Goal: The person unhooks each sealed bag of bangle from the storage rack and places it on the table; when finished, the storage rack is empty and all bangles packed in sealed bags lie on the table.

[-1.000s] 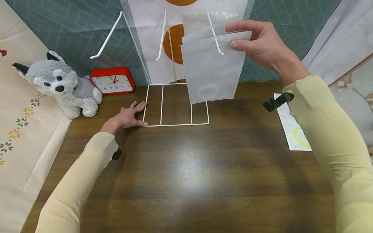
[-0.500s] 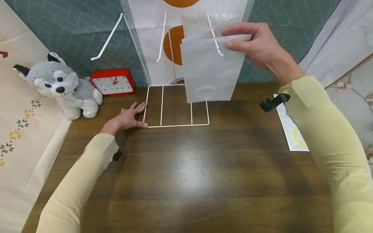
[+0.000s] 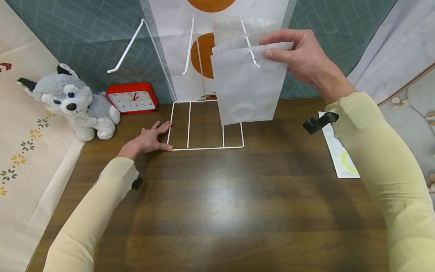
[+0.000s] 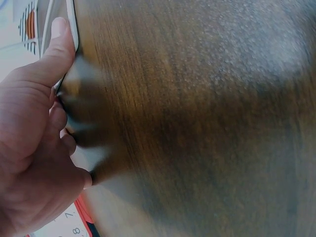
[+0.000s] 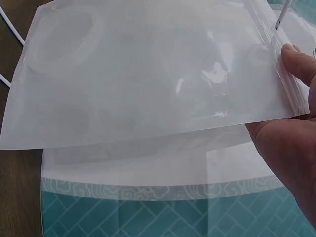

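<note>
A white pouch (image 3: 249,83) hangs upright at the rightmost hook (image 3: 249,45) of a white wire rack (image 3: 207,148); the hook's tip shows in front of it. A ring-shaped outline (image 3: 242,110) shows through its lower part. My right hand (image 3: 306,54) pinches the pouch's upper right corner between thumb and fingers. In the right wrist view the pouch (image 5: 148,74) has a clear, shiny strip along its top. Behind it is another pale layer with a clear top (image 3: 234,32). My left hand (image 3: 147,139) rests against the left side of the rack's base, its fingers spread.
Two more hooks (image 3: 127,47) stick out at the left and middle. A red clock (image 3: 131,97) and a grey plush husky (image 3: 76,102) stand at the back left. A white packet with a yellow ring (image 3: 340,151) lies at the right, partly under the right sleeve.
My right hand and the pouch have shifted only slightly, with a small tilt of the head view. The left hand stays at the rack's base.
</note>
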Available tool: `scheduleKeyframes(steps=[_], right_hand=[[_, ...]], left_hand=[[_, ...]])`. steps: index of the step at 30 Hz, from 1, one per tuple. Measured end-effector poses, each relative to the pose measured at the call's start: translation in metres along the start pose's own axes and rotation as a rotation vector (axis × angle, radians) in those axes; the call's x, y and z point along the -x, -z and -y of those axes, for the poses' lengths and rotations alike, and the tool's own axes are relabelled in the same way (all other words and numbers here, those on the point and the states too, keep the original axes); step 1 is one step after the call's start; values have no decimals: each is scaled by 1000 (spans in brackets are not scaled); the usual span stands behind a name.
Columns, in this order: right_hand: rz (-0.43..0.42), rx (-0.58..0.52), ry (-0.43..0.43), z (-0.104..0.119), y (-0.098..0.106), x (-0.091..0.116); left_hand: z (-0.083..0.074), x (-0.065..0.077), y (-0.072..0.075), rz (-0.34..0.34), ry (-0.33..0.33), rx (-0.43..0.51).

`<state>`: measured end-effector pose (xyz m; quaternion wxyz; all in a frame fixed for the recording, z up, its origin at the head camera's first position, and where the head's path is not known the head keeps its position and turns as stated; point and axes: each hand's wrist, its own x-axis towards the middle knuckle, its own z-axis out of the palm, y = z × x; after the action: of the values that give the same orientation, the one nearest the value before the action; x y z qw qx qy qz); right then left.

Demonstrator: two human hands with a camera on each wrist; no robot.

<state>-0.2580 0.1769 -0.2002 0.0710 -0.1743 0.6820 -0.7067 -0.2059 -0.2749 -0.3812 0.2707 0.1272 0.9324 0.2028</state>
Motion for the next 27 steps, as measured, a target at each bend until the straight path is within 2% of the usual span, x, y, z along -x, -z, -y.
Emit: scheduleKeyframes(steps=[10,19,27], right_hand=[[22,-52,16,3,-1,11],[1,-31,25,5,-2,24],[42,-69,71,10,-5,33]], left_hand=[[2,-1,1,-11,-11,-16],[0,-3,1,-16,-10,-24],[0,-5,2,-7,-8,-7]])
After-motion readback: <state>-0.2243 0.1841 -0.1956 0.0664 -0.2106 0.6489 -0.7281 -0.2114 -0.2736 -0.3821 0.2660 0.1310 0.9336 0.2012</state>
